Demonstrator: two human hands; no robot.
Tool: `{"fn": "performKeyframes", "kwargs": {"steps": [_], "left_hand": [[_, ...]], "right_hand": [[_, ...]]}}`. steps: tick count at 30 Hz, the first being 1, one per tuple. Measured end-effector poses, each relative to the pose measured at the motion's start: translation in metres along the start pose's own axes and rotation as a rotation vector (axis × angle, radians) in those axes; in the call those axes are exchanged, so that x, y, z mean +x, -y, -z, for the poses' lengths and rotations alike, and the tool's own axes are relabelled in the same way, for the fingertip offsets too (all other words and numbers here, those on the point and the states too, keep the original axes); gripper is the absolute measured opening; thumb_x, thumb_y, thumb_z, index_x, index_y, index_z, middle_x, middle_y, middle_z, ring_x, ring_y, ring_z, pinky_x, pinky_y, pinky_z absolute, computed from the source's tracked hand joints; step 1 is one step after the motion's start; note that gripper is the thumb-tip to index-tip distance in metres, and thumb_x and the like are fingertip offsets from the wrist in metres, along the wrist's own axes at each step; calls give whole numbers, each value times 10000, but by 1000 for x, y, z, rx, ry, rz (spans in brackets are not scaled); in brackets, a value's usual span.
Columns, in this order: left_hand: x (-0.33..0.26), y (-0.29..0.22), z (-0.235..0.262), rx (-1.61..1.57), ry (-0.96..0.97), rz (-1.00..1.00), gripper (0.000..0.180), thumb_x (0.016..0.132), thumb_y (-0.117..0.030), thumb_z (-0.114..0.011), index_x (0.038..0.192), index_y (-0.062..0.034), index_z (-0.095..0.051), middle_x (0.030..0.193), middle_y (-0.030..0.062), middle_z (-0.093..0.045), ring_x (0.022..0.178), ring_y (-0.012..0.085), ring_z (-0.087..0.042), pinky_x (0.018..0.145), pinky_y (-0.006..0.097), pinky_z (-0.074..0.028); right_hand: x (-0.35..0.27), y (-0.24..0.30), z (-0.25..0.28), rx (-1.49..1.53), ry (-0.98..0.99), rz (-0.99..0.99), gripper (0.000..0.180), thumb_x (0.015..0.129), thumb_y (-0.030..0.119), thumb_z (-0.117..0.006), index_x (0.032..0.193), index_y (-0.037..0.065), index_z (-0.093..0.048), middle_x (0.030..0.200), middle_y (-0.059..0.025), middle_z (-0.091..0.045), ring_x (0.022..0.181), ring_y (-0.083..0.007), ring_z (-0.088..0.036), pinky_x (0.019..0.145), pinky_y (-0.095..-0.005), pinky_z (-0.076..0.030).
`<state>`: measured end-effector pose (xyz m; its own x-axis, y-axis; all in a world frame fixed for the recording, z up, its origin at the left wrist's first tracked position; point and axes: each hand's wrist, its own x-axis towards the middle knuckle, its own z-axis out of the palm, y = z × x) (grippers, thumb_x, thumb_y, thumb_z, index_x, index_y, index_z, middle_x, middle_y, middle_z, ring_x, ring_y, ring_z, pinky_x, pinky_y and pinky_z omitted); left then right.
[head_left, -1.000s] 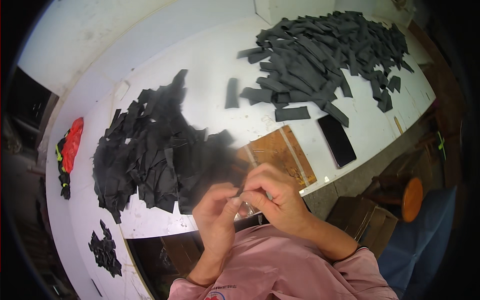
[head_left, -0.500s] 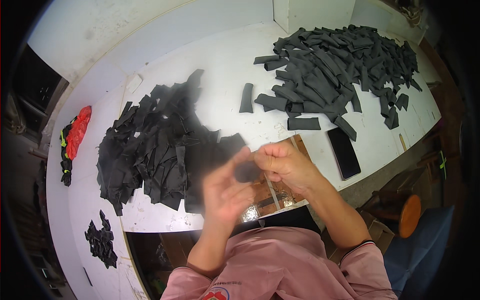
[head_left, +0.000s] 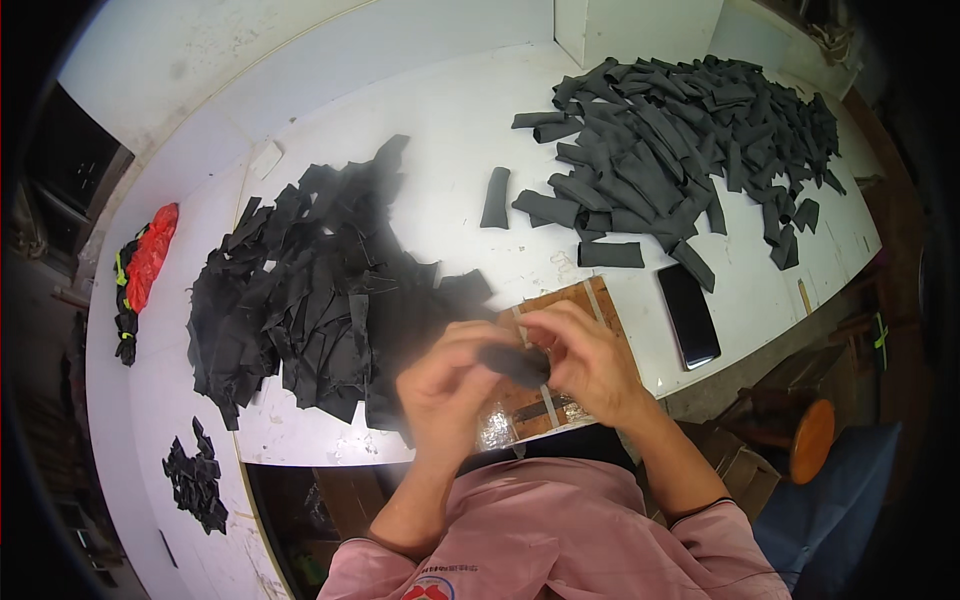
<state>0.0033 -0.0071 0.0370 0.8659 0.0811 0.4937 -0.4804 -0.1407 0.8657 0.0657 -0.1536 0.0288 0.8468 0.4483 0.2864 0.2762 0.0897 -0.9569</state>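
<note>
A small dark fabric piece is held between my two hands, low over a brown board at the table's front edge. My left hand grips its left end, with the fingers bent round it. At the other end, my right hand has thumb and fingers closed on the cloth. Part of the piece is hidden by the fingers. Left of my hands spreads a pile of flat black fabric pieces. A heap of dark grey fabric tubes covers the far right of the table.
A black phone lies right of the board. One loose tube rests apart from the heap. On the left are a red plastic bag and a small pile of black scraps. A round wooden stool stands below at right.
My hands have come down and nearer to me, and have moved apart a little. The fabric piece now lies stretched between both hands; before, my left fingers were spread and blurred.
</note>
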Motion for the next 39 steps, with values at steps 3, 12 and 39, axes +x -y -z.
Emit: {"fn": "performKeyframes", "kwargs": {"steps": [3, 12, 39], "left_hand": [[-6, -13, -7, -683, -490, 254, 129, 786, -103, -593, 858, -1, -562, 883, 142, -582, 885, 229, -519, 780, 351, -417], [-4, 2, -6, -567, -131, 192, 284, 716, -151, -678, 914, 23, -574, 884, 199, -582, 876, 291, -535, 724, 386, -476], [11, -17, -15, -60, -13, 255, 188, 734, -70, -611, 891, 30, -583, 850, 125, -613, 819, 182, -574, 724, 242, -439]], "right_hand": [[9, 34, 2, -763, 274, 397, 326, 691, 311, -636, 826, 21, -569, 716, -64, -508, 647, -234, -505, 546, -321, -423], [-4, 2, 0, -734, 176, 387, 231, 666, 221, -652, 628, 45, -508, 575, -45, -463, 573, -219, -486, 473, -323, -391], [-15, -39, 0, -621, 151, 286, 146, 683, 161, -601, 748, 34, -569, 633, -97, -510, 595, -269, -528, 504, -364, -428]]}}
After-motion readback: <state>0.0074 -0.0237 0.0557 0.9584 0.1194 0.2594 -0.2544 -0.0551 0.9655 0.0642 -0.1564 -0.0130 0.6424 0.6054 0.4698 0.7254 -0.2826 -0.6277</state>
